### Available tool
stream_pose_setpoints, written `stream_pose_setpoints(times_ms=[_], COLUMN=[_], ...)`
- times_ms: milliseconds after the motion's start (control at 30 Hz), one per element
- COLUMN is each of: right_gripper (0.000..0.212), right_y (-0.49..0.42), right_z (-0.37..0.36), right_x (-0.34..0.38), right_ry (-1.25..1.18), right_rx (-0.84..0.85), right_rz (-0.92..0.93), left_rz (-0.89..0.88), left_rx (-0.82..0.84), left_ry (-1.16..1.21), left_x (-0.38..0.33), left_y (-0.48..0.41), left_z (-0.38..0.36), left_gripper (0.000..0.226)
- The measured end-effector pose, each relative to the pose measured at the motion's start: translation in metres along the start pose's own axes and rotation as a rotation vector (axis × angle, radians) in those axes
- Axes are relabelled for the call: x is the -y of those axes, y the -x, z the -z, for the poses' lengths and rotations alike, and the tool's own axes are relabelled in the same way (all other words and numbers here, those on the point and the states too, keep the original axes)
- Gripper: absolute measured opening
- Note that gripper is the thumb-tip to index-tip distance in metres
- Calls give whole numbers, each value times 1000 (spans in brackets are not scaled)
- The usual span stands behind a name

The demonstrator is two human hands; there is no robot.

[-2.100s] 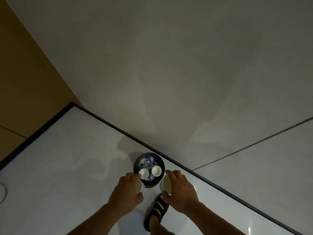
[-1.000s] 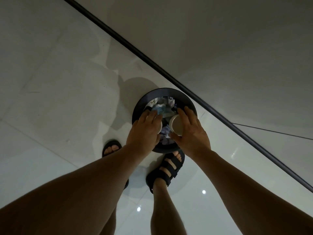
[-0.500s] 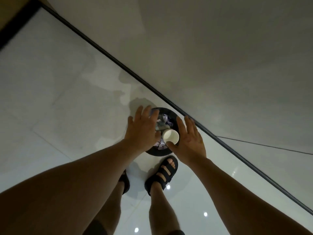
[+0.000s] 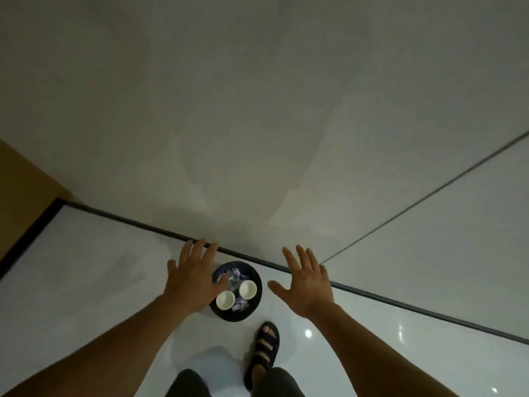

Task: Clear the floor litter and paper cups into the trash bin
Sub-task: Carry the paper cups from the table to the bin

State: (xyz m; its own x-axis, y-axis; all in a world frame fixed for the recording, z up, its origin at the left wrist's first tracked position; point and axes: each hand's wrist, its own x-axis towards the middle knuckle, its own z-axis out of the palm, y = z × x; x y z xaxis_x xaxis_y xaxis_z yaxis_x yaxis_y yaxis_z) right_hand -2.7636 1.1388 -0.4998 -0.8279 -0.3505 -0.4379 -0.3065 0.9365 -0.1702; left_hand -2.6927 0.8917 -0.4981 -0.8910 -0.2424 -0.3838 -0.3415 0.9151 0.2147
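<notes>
A round black trash bin [image 4: 253, 308] stands on the white floor by the wall. Inside it lie two white paper cups, one [image 4: 225, 300] at the front left and one [image 4: 248, 289] to its right, on top of crumpled paper litter [image 4: 235, 275]. My left hand [image 4: 193, 277] hovers above the bin's left side, fingers spread and straight, holding nothing. My right hand [image 4: 307, 282] is raised to the right of the bin, fingers spread, also holding nothing.
A dark skirting strip [image 4: 372, 298] runs along the foot of the grey wall just behind the bin. My sandalled right foot [image 4: 264, 349] stands right in front of the bin. A brown panel [image 4: 25, 193] closes the left corner.
Both hands have let go of the cups, opened and lifted apart from the bin. The two cups now lie in the bin. The camera has risen and tilted up.
</notes>
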Motion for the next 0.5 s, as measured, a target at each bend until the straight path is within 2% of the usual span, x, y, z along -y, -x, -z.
stream_pose_setpoints(times_ms=[267,500], right_gripper=[89,87], right_y=[133,252], right_z=[59,78], right_x=[10,-14], right_ry=[-106,-152], right_rx=[-189,-319], right_rz=[-281,-455], left_rz=[-357,-554], left_rx=[-64,-6], left_ry=[-64,-193], left_x=[-74,-141], left_y=[58,111], left_z=[98,107], left_gripper=[79,81])
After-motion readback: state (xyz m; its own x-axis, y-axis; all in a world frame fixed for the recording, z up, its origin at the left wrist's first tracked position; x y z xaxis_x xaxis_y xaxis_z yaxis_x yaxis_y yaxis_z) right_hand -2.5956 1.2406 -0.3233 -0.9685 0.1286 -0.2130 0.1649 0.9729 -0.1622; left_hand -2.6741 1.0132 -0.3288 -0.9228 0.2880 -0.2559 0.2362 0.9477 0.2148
